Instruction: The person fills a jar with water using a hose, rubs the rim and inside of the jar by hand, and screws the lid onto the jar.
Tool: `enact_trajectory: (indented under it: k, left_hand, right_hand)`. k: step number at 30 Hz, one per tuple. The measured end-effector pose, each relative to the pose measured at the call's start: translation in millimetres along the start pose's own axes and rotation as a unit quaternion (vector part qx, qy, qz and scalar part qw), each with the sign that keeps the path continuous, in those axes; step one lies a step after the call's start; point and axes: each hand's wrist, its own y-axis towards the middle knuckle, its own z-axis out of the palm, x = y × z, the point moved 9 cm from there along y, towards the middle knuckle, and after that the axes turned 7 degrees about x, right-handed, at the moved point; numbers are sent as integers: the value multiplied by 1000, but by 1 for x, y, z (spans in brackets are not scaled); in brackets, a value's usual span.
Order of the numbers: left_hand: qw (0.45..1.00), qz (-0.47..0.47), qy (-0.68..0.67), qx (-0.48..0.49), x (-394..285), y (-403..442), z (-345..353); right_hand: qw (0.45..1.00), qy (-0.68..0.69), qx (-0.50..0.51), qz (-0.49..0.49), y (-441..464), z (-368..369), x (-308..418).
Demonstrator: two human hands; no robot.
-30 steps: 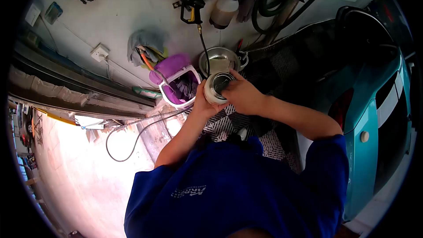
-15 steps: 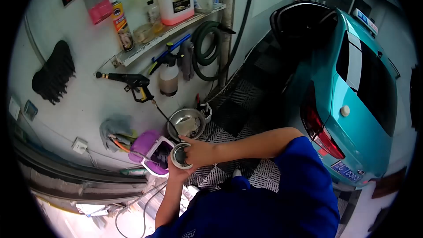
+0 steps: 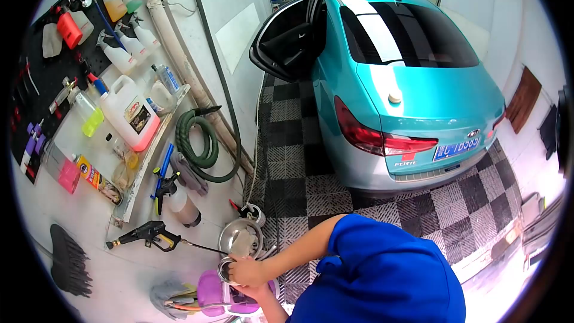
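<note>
A small round tin (image 3: pixel 224 270) with a pale rim and dark inside is between my hands, low in the view. My right hand (image 3: pixel 250 271) is closed over it, its fingers at the rim and opening. From beneath, my left hand (image 3: pixel 258 292) grips the same tin, its fingers mostly hidden by the tin and right hand. Just beyond them sits a metal basin (image 3: pixel 226 238) with a pale cloth (image 3: pixel 242 243) in it. Below the hands is a purple bucket (image 3: pixel 209 290).
A teal car (image 3: pixel 430 93) stands at right, its rear side door (image 3: pixel 284 45) open and a round pale pad (image 3: pixel 395 97) on its trunk. On the left wall are a bottle shelf (image 3: pixel 152 158), a spray gun (image 3: pixel 146 235) and a green hose (image 3: pixel 194 149). Checkered tiles (image 3: pixel 287 173) cover the floor.
My view has swung right and up, bringing the whole car rear into sight. Both hands still hold the tin, now lower in the view and beside the basin.
</note>
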Motion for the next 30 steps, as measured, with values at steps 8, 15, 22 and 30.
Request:
enact_trajectory:
  k: [8,15,22,30]
  left_hand:
    - [999,-21,36,-7,-7,4,1]
    - [999,-33,29,-10,-7,10,6]
    - [998,-54,21,-2,-2,13,11]
    - [984,-115,127,-46,-24,-3,-38]
  right_hand:
    - [968,-40,-46,-244,-16,-53,32]
    - [921,257,-47,-288,-6,-66,27]
    - [965,52,45,-251,-1,-45,37]
    - [907,31,-98,-409,-64,-29,-8]
